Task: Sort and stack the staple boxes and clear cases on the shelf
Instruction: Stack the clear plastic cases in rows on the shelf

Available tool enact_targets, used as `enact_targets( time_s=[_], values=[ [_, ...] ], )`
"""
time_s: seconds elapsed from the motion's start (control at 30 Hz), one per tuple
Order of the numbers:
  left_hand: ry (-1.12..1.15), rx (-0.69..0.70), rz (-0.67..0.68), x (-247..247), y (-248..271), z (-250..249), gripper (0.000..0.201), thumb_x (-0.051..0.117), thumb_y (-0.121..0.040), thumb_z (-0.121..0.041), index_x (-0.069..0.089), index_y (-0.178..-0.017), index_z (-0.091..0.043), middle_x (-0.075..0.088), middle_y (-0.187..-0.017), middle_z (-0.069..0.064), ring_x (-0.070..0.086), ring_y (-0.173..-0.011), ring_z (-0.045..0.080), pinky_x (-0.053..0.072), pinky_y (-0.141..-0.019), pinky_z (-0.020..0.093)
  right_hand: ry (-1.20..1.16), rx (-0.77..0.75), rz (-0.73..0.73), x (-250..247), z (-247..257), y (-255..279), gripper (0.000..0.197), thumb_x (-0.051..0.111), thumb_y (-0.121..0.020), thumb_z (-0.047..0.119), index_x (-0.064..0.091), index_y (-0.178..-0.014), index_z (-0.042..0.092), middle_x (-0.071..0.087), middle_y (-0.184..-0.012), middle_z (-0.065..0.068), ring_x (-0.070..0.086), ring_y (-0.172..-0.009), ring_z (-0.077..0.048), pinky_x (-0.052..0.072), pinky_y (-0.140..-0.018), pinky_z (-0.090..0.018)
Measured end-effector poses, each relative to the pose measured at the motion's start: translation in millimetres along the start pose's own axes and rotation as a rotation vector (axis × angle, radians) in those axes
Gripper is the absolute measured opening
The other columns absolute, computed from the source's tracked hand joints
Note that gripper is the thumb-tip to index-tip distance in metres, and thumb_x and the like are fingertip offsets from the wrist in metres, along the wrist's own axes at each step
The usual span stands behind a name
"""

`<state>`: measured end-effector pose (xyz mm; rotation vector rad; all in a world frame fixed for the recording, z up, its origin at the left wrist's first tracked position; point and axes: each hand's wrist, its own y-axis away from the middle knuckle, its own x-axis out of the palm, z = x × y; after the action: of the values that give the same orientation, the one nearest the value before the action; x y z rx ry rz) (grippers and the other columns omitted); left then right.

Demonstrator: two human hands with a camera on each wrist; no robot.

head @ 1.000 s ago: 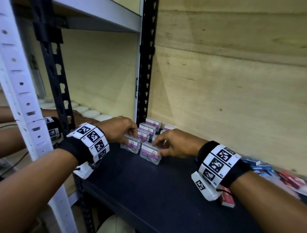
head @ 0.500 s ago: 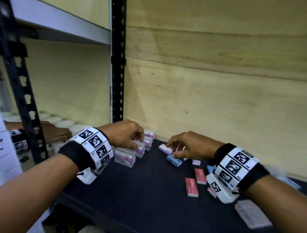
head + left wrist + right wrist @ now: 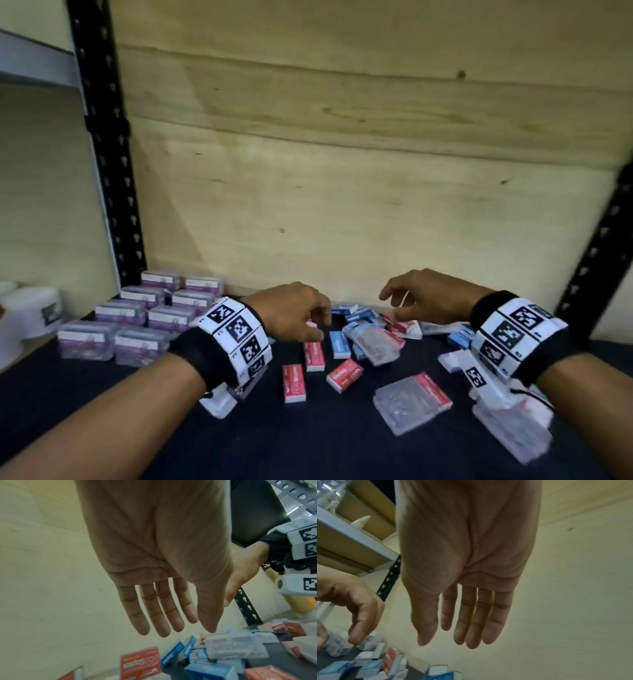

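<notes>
Loose red staple boxes (image 3: 294,383) and blue staple boxes (image 3: 339,344) lie mixed with clear cases (image 3: 373,342) in the middle of the black shelf (image 3: 308,442). Purple-labelled clear cases (image 3: 137,318) stand in neat rows at the back left. My left hand (image 3: 318,325) hovers over the left side of the pile, its fingers relaxed and holding nothing. My right hand (image 3: 397,301) hovers over the pile's back right, also empty. The left hand (image 3: 163,615) and the right hand (image 3: 471,622) each show a bare palm and straight fingers in the wrist views.
A clear case with a red label (image 3: 411,404) lies near the front, and another clear case (image 3: 513,431) sits under my right wrist. Black uprights (image 3: 109,154) (image 3: 596,260) frame the bay before a wooden back wall. White tubs (image 3: 34,308) stand beyond the left post.
Both hands left the purple-labelled cases and moved right to hover over the mixed pile. The right hand let go of the case it touched. The view swung right.
</notes>
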<state>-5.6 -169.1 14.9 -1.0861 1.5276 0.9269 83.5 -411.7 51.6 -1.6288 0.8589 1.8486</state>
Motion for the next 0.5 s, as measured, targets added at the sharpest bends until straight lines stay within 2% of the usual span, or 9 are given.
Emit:
enact_targets(
  time_s=[0.13,0.2,0.3,0.37,0.5],
  values=[
    [-0.016,0.066,0.033,5.4,-29.8,-22.6,0.035,0.070,-0.085,-0.029,0.061,-0.119,-0.025,0.062,-0.108,-0.003,0.059,-0.094,0.015,0.049,-0.078,0.028,0.000,0.095,0.015,3.3,-34.5,8.3,0.039,0.067,-0.092,0.037,0.057,-0.129,0.027,0.059,-0.107,0.013,0.061,-0.097,-0.010,0.048,-0.087,-0.025],
    [-0.038,0.090,0.063,8.4,-43.8,-32.2,0.044,0.072,-0.084,-0.026,0.059,-0.125,-0.028,0.059,-0.114,-0.002,0.057,-0.100,0.016,0.048,-0.080,0.029,-0.003,0.147,0.018,3.9,-51.2,11.2,0.040,0.068,-0.092,0.034,0.057,-0.130,0.027,0.059,-0.116,0.010,0.058,-0.098,-0.011,0.045,-0.086,-0.024],
    [-0.080,0.124,0.112,13.1,-61.8,-41.2,0.053,0.075,-0.080,-0.029,0.055,-0.129,-0.034,0.053,-0.125,-0.004,0.052,-0.110,0.015,0.046,-0.090,0.035,0.023,0.207,0.038,7.2,-75.8,11.7,0.045,0.070,-0.090,0.032,0.055,-0.132,0.028,0.056,-0.127,0.005,0.053,-0.098,-0.009,0.040,-0.084,-0.021],
    [-0.075,0.134,0.145,14.0,-67.2,-43.8,0.055,0.077,-0.078,-0.030,0.055,-0.129,-0.036,0.051,-0.129,-0.005,0.050,-0.115,0.015,0.046,-0.095,0.037,0.032,0.242,0.053,11.3,-84.9,9.6,0.050,0.072,-0.088,0.033,0.053,-0.133,0.030,0.054,-0.132,0.003,0.051,-0.101,-0.010,0.041,-0.087,-0.023],
    [-0.052,0.150,0.215,14.9,-81.5,-50.2,0.060,0.080,-0.073,-0.024,0.057,-0.127,-0.037,0.050,-0.131,-0.007,0.050,-0.117,0.014,0.046,-0.098,0.037,0.073,0.279,0.107,21.3,-97.5,3.6,0.060,0.074,-0.086,0.034,0.047,-0.138,0.027,0.046,-0.142,0.001,0.048,-0.124,-0.018,0.038,-0.096,-0.027]
  ],
)
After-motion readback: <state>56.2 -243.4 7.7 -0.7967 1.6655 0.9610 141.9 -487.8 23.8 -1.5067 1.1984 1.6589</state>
